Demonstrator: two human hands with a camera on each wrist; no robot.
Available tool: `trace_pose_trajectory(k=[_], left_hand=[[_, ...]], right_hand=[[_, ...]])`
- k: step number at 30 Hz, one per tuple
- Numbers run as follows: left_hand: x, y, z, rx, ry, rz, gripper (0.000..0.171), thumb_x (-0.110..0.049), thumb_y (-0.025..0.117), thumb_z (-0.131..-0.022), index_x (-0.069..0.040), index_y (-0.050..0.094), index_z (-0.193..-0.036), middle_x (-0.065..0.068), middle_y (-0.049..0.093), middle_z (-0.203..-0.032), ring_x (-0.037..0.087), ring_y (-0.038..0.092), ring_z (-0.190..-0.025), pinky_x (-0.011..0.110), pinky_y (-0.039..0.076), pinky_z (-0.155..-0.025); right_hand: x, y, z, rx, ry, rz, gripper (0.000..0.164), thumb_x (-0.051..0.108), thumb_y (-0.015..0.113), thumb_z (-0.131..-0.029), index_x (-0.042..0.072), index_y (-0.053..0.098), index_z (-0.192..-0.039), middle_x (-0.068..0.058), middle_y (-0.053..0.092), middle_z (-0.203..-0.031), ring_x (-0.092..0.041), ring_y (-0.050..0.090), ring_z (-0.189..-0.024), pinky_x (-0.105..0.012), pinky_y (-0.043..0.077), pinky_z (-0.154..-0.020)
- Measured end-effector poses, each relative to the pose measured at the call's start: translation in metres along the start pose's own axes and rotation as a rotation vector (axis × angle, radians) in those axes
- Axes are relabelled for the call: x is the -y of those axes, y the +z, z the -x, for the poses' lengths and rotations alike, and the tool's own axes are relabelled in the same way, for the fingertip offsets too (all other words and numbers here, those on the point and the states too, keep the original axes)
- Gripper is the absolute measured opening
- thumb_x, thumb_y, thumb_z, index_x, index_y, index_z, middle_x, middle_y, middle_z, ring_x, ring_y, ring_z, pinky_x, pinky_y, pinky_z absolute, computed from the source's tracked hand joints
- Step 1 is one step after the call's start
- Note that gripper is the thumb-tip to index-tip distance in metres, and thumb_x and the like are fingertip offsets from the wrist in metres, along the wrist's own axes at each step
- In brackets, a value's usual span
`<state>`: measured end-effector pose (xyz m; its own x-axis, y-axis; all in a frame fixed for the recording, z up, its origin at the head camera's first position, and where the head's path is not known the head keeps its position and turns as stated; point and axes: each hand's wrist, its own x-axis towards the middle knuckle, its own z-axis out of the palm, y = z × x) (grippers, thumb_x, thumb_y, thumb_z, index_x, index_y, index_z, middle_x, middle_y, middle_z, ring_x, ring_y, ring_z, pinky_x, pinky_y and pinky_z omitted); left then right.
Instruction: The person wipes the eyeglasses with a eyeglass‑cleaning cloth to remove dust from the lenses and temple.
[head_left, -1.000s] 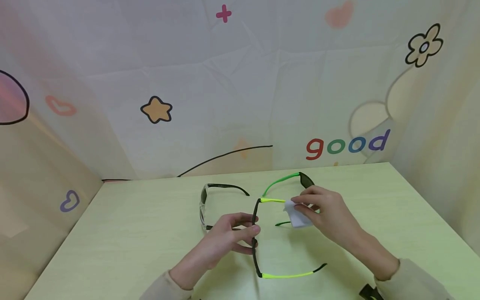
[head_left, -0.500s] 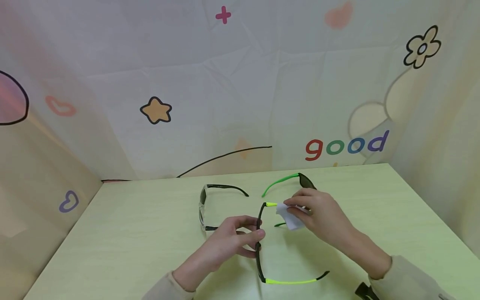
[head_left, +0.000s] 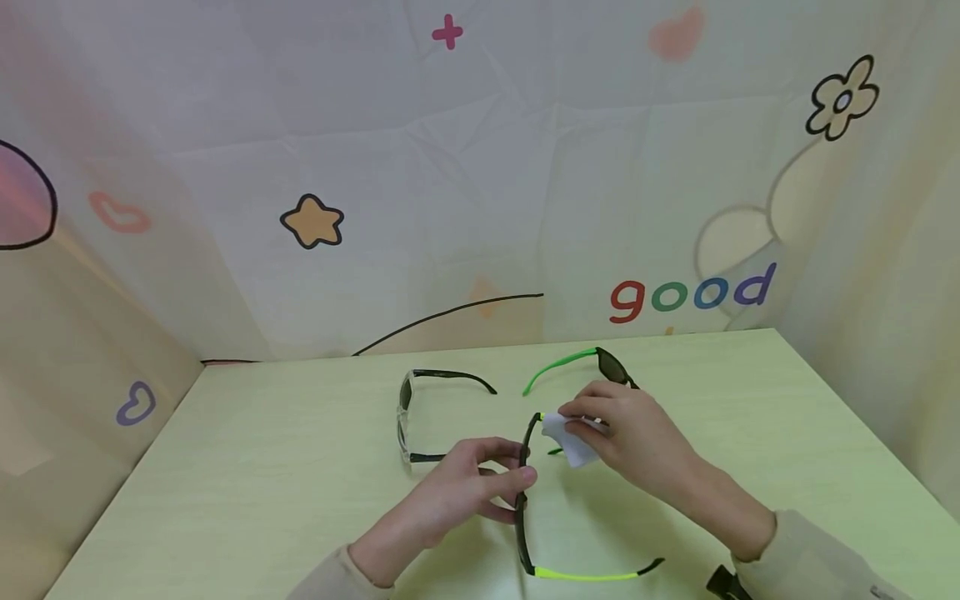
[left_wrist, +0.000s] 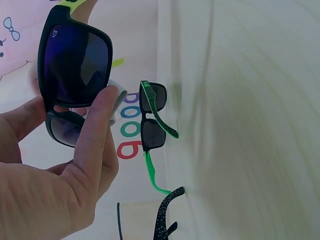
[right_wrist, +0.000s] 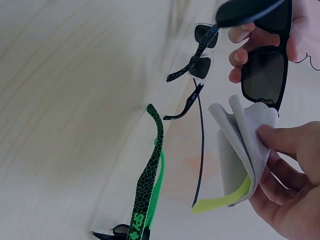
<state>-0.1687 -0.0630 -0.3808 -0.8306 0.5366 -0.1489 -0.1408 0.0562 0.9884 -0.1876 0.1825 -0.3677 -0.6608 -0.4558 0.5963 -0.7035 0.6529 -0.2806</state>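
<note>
My left hand (head_left: 468,492) grips a pair of sunglasses (head_left: 524,533) by the black front frame, fingers and thumb around the bridge area. Their lenses look dark with a blue sheen in the left wrist view, and the temples are yellow-green. With my right hand (head_left: 637,433) I pinch a folded white cloth (right_wrist: 245,145) around the far temple, close to the hinge. A stretch of that yellow-green temple (right_wrist: 220,202) sticks out of the cloth in the right wrist view. The near temple (head_left: 585,575) extends to the right, unfolded and untouched.
Behind my left hand lie sunglasses with a clear frame (head_left: 402,412) and black temples. Green-templed sunglasses (head_left: 562,365) with dark lenses rest beyond my right hand, partly hidden by it. Everything is on a pale wooden table (head_left: 262,483), with a printed curtain (head_left: 450,183) behind.
The cloth in my right hand has slid left along the far temple toward the hinge. My left hand and the sunglasses have shifted slightly right and nearer to me.
</note>
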Motion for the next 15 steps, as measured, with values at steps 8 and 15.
trace_pose_trajectory(k=[8,15], left_hand=[[0.002,0.003,-0.002,0.024,0.0,-0.011,0.039,-0.014,0.071,-0.098,0.01,0.059,-0.126,0.009,0.061,-0.1,0.016,0.065,-0.077,0.043,0.064,-0.074],[0.002,0.003,-0.003,0.022,-0.019,-0.013,0.04,-0.014,0.071,-0.098,0.01,0.059,-0.128,0.009,0.061,-0.1,0.017,0.064,-0.077,0.043,0.064,-0.074]], right_hand=[[0.006,-0.001,-0.002,-0.014,-0.041,0.009,0.027,-0.005,0.089,-0.075,0.01,0.079,-0.095,0.005,0.069,-0.091,-0.012,0.065,-0.078,-0.028,0.057,-0.065],[0.01,0.001,-0.002,0.005,-0.024,0.041,0.025,0.0,0.089,-0.076,0.012,0.079,-0.095,0.005,0.068,-0.093,-0.012,0.065,-0.08,-0.031,0.058,-0.067]])
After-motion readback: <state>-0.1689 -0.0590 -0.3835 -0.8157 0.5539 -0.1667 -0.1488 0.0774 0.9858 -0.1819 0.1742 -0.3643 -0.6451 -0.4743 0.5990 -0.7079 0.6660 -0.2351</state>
